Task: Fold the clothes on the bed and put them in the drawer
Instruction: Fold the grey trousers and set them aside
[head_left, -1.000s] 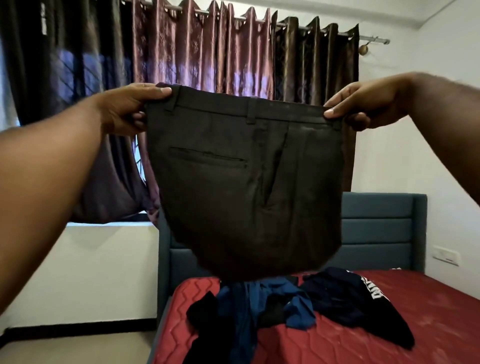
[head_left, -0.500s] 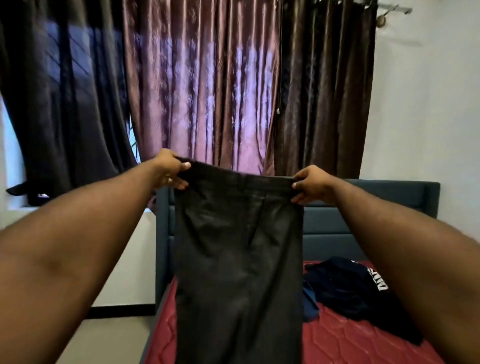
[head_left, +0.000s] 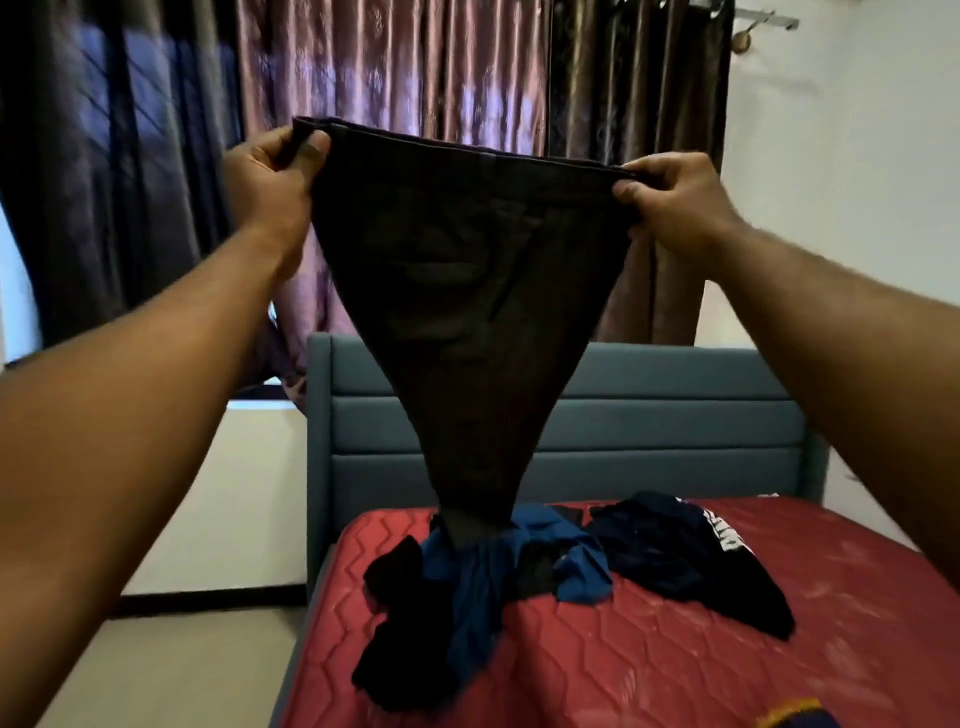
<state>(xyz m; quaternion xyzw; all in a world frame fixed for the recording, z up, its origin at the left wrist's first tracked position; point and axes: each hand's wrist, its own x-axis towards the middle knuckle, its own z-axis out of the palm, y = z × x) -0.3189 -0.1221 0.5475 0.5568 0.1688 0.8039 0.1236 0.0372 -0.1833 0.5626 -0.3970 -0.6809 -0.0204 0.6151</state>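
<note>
I hold the dark trousers (head_left: 467, 291) up by the waistband above the bed (head_left: 649, 649).

My left hand (head_left: 270, 176) pinches the left end of the waistband, thumb in front and fingers curled behind the cloth; my right hand (head_left: 670, 197) grips the right end the same way, so the band stretches taut between them. The trousers hang down narrowing to a point, and their lower end meets the pile on the mattress near the head end of the bed. There, from left to right, lie a black garment (head_left: 400, 623) by the left edge, a blue garment (head_left: 519, 561) touching it, and a navy garment (head_left: 675, 561) with white lettering, perhaps a T-shirt, though the folds hide its shape. Behind the bed stand a teal headboard (head_left: 649, 415) and brown curtains (head_left: 395, 67).
</note>
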